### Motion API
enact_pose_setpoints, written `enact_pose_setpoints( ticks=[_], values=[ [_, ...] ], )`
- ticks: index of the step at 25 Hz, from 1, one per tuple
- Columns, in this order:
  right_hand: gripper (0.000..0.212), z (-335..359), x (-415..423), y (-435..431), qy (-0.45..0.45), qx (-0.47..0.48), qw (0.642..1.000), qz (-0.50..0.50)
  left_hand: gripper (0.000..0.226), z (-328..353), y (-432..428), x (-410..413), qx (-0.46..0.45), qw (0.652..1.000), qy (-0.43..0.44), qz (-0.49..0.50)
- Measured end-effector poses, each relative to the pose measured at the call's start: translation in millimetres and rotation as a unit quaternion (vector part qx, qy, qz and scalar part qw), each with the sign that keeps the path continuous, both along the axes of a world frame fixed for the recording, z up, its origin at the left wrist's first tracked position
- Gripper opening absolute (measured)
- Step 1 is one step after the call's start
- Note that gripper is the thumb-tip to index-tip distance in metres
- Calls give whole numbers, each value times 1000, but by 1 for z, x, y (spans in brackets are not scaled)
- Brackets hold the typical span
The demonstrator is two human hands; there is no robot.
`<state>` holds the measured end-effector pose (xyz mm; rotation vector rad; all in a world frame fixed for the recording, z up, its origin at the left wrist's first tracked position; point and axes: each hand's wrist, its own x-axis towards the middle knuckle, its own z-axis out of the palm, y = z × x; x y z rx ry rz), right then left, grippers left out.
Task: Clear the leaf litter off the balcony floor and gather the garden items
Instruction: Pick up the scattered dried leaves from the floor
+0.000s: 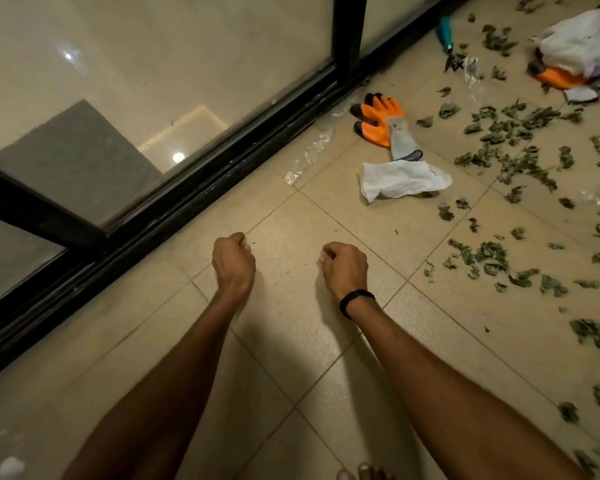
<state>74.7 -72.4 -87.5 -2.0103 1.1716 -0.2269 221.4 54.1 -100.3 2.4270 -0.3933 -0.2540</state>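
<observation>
- Head view: the left hand is hovering over the tiled floor with its fingers curled in towards the palm. Nothing is showing in its grip.
- The right hand is hanging beside it, a little apart, with its fingers tucked under in the same way and nothing visible in them. A black wristband is sitting on that wrist.
- Both forearms are reaching forward from the bottom edge, and the tile below the hands is bare apart from a few specks.
- The leaf litter is lying scattered across the right side of the floor, well apart from both hands. It is running from the far corner down to the near right edge.
- An orange glove with a grey cuff is lying flat near the black door track, ahead and to the right of the hands.
- A crumpled white cloth is lying just beside the glove's cuff, on the near side.
- A second orange glove is poking out from under a white plastic bag at the far right, among the leaves.
- A teal-handled pruner is lying by the door frame at the far end, its blades pointing towards the leaves.
- A strip of clear plastic wrap is lying along the track, left of the cloth.
- Toes are showing at the bottom edge.
</observation>
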Motion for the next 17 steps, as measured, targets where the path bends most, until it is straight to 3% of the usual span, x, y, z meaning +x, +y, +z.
enact_pose_setpoints(
  ticks=[3, 7, 10, 13, 17],
  values=[
    [25, -9, 12, 0, 15, -8, 1000, 11, 23, -8, 5, 3, 6, 1000, -21, -16],
    [44, -7, 14, 1, -19, -6, 1000, 23, 38, -19, 11, 1, -32, 999, -10, -3],
    [8, -15, 9, 3, -39, 0, 997, 63, 37, -32, 14, 4, -78, 997, -26, 0],
    [8, -26, 9, 10, -52, -45, 993, 99, 26, -34, 9, 7, -93, 994, -58, 6],
    [15, -32, 17, 12, -23, -114, 984, 132, 17, -33, 2, 8, -36, 994, -95, -41]
  ],
)
